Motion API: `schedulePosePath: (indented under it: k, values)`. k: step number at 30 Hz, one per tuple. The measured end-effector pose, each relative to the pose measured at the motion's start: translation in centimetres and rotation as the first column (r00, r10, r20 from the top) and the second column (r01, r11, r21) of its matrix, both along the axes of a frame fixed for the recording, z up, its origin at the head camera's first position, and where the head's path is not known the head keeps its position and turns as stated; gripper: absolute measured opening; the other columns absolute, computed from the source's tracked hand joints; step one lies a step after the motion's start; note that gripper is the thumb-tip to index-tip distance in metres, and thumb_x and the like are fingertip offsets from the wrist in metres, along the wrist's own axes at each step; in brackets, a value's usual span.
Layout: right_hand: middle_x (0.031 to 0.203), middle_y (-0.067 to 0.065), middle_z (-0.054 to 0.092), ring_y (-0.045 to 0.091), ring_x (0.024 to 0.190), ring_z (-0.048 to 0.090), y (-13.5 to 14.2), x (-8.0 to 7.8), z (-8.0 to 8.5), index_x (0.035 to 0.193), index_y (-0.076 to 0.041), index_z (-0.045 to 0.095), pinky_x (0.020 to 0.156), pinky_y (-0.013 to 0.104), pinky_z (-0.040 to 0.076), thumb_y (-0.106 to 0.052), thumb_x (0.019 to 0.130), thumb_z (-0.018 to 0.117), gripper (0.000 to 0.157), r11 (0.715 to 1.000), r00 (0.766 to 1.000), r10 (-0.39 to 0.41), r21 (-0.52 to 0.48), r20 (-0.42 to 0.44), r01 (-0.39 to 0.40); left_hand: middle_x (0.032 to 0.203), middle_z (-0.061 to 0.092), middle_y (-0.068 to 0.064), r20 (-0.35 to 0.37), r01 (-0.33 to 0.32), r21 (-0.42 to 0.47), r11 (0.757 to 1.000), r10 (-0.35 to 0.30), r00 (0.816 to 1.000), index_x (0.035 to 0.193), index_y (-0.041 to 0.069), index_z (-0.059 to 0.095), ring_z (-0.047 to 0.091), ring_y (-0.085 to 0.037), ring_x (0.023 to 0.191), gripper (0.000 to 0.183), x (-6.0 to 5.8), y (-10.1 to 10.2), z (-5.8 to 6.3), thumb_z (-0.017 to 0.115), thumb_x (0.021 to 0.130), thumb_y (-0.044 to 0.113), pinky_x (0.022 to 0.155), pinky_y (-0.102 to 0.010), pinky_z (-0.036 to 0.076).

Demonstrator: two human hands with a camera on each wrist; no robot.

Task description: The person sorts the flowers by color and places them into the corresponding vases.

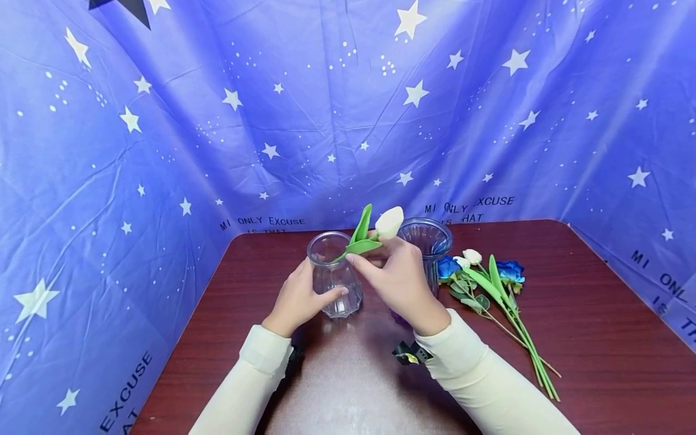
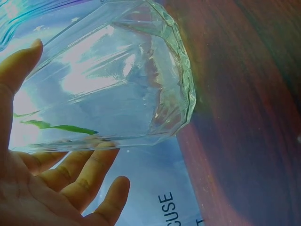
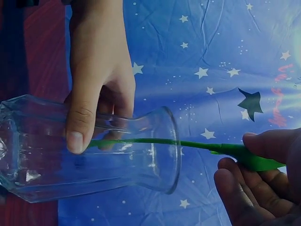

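Observation:
A clear glass vase [image 1: 346, 302] stands on the table with its mouth up. My left hand [image 1: 296, 299] grips it from the left side, thumb across the near face and fingers behind, as the left wrist view shows on the vase's wall [image 2: 103, 84]. My right hand [image 1: 401, 281] pinches a white tulip [image 1: 389, 222] low on its green leaves, just above the vase's rim. In the right wrist view the green stem [image 3: 193, 144] passes through the mouth and lies inside the glass. The palm side of the right fingers is partly hidden in the head view.
Just right of the vase, partly behind my right hand, stands a taller bluish-purple glass vase [image 1: 429, 232] with a flared rim. Farther right, white tulips and blue flowers [image 1: 511, 272] lie with their stems [image 1: 530, 344] toward me. A blue starry cloth [image 1: 326, 121] surrounds the brown table [image 1: 614, 326].

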State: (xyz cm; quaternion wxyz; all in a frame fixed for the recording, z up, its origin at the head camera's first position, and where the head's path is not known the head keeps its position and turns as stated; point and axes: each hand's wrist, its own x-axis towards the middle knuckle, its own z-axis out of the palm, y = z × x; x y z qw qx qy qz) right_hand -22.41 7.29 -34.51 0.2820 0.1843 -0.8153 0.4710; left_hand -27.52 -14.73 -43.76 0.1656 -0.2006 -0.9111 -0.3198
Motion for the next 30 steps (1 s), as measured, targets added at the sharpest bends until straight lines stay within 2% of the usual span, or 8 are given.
schedulePosePath:
  k: [14, 20, 30]
  values:
    - [0.085, 0.001, 0.079, 0.005, 0.072, 0.073, -0.8, -1.0, -0.9, 0.100, -0.011, 0.076, 0.063, 0.028, 0.058, -0.026, 0.083, 0.088, 0.026, 1.000, 1.000, -0.020, 0.024, 0.005, 0.020, 0.130, 0.066, -0.004, 0.014, -0.013, -0.020, 1.000, 0.013, 1.000, 0.150, 0.021, 0.045, 0.067, -0.026, 0.119, 0.090, -0.2, -0.1, 0.2, 0.084, 0.079, 0.060, 0.098, -0.047, 0.055]
    - [0.085, 0.002, 0.079, 0.006, 0.072, 0.074, -1.1, -1.4, -0.9, 0.101, -0.010, 0.074, 0.065, 0.027, 0.060, -0.024, 0.085, 0.087, 0.025, 1.000, 1.000, 0.000, 0.022, 0.018, 0.000, 0.131, 0.066, -0.005, 0.014, -0.003, -0.013, 1.000, 0.003, 1.000, 0.150, 0.019, 0.045, 0.068, -0.027, 0.119, 0.090, -0.1, -0.1, 0.3, 0.084, 0.079, 0.059, 0.097, -0.049, 0.056]
    - [0.089, -0.003, 0.075, 0.006, 0.077, 0.071, -1.7, -2.2, -0.9, 0.102, -0.013, 0.074, 0.071, 0.030, 0.057, -0.025, 0.086, 0.086, 0.023, 0.998, 0.998, 0.005, 0.069, -0.067, 0.000, 0.133, 0.065, -0.006, 0.037, 0.007, 0.000, 1.000, -0.007, 0.999, 0.152, 0.018, 0.043, 0.066, -0.027, 0.122, 0.092, 0.0, 0.0, 0.2, 0.085, 0.080, 0.056, 0.100, -0.048, 0.054]
